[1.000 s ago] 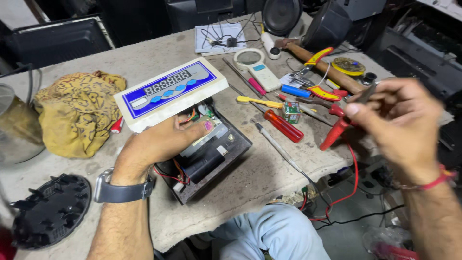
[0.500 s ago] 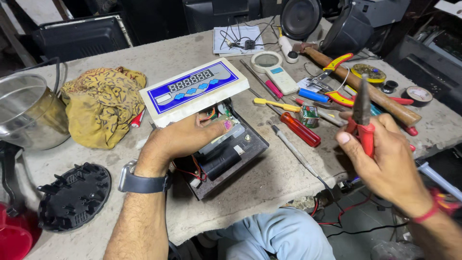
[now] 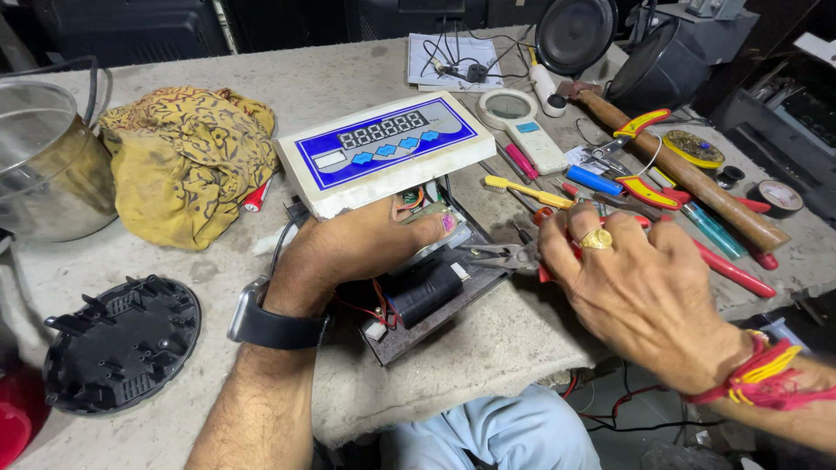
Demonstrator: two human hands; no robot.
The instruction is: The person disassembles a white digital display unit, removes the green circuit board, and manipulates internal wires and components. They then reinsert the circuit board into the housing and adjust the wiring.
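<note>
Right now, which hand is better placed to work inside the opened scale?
Right. The right hand holds the red-handled pliers, tips toward the opened scale, while the left hand rests on it.

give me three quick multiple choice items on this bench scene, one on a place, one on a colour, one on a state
1. Where does the crumpled yellow patterned cloth lie relative to the white weighing scale panel with blue display face?
A. left of it
B. right of it
C. on top of it

2. What colour is the strap of the wristwatch on the left hand?
A. red
B. black
C. white

3. What is the right hand doing?
A. resting open and empty
B. gripping red-handled pliers
C. holding the round magnifying glass

Answers: 1 A, the cloth sits toward the metal pot; 2 B, a dark band circles the wrist; 3 B, the fingers close around the handles, with the metal nose pointing at the opened scale.
</note>
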